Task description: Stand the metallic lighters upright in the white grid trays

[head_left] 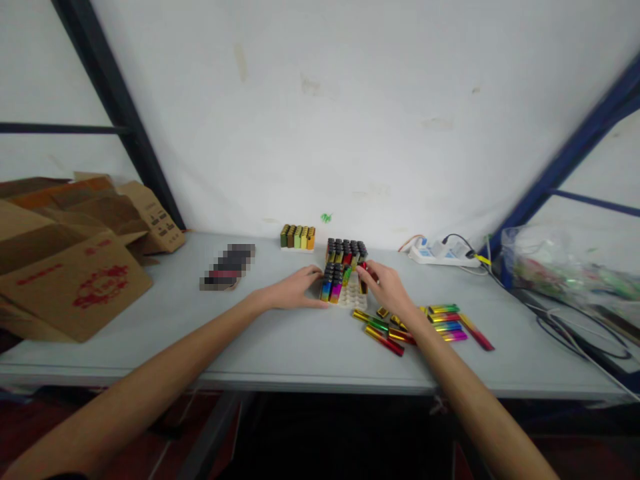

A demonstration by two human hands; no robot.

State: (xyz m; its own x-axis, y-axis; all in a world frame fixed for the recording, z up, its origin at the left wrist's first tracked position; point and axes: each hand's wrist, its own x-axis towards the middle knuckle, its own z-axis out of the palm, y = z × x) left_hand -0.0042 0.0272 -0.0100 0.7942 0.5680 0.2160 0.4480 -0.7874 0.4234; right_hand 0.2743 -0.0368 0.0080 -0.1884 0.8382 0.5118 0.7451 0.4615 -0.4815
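Observation:
A white tray (354,299) with round holes stands on the grey table, with black-topped lighters (347,251) upright in its back rows and more at its left. My left hand (300,288) rests against the tray's left side, its fingers apart. At the tray's right side, my right hand (383,281) pinches a red lighter (363,279), partly hidden by the fingers. Loose shiny coloured lighters or sleeves (385,339) lie on the table in front of the tray and right of it, some beneath my right forearm.
Behind the left hand stands a small block of yellow-green lighters (298,238). Cardboard boxes (75,267) and a blurred dark object (227,267) are at left. A power strip (443,253), cables and plastic bags (565,260) lie at right.

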